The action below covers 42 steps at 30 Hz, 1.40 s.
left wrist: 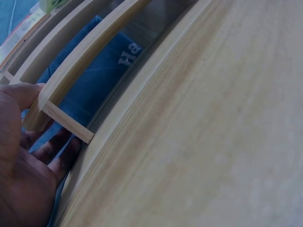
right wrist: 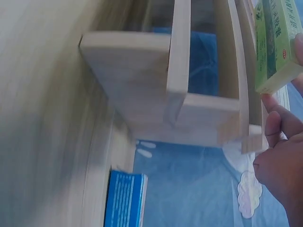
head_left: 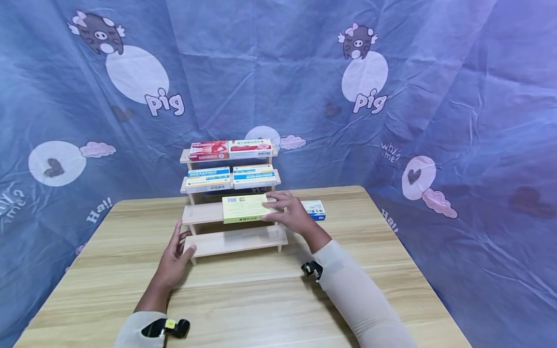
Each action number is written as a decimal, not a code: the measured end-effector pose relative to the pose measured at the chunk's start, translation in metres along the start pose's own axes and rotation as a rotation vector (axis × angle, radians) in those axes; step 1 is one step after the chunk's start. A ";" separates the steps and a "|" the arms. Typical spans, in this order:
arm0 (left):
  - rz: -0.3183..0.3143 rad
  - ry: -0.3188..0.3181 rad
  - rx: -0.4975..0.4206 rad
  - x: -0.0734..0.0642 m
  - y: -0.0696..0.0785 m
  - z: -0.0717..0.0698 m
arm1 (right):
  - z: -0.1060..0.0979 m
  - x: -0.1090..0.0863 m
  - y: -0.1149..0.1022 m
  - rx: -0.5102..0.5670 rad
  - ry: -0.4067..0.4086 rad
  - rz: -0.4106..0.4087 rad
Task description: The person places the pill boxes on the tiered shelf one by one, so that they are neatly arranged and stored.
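Observation:
A stepped wooden display rack (head_left: 237,241) stands on the table. My left hand (head_left: 172,261) grips the left end of its lowest tier, thumb on the board (left wrist: 66,71) and the other fingers beyond and below it. My right hand (head_left: 290,212) holds a yellow-green medicine box (head_left: 244,209) by its right end, at the right half of the second tier from the bottom. In the right wrist view the green box (right wrist: 277,42) appears beside the shelf edges, with fingers around its near end. Part of the box is hidden behind the fingers.
A red box (head_left: 209,150) and a red-and-white box (head_left: 250,149) lie on the top tier. Two blue-and-white boxes (head_left: 209,179) sit one tier lower. Right of the rack, a blue-and-white box (head_left: 314,210) lies on the table, partly behind my right hand. Blue patterned cloth (head_left: 300,72) hangs behind.

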<state>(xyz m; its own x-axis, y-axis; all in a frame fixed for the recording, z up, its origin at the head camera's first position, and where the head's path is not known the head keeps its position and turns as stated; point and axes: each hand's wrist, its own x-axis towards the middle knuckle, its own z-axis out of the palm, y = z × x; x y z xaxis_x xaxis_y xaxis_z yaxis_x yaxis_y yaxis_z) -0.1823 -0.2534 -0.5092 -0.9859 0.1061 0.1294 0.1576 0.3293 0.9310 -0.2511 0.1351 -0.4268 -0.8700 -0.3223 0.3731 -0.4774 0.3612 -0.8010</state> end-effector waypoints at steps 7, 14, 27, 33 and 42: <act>-0.012 0.007 0.022 0.002 -0.001 0.001 | 0.014 0.003 -0.010 0.022 0.002 0.003; -0.010 0.001 0.007 0.003 0.000 0.002 | 0.027 0.007 -0.017 -0.024 -0.007 0.005; -0.043 0.015 0.006 0.003 0.000 0.003 | 0.055 0.017 -0.027 -0.115 -0.048 0.017; -0.050 0.012 0.019 0.002 0.002 0.005 | 0.065 0.021 -0.028 -0.160 -0.037 -0.004; -0.043 0.014 0.005 0.002 -0.001 0.003 | 0.079 0.033 -0.040 -0.239 -0.040 0.019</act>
<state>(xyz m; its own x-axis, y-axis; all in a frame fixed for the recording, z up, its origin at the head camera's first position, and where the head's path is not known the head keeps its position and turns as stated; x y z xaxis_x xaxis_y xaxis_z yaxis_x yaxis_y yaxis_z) -0.1844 -0.2509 -0.5106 -0.9925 0.0781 0.0938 0.1148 0.3375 0.9343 -0.2509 0.0407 -0.4193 -0.8755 -0.3468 0.3365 -0.4812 0.5626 -0.6722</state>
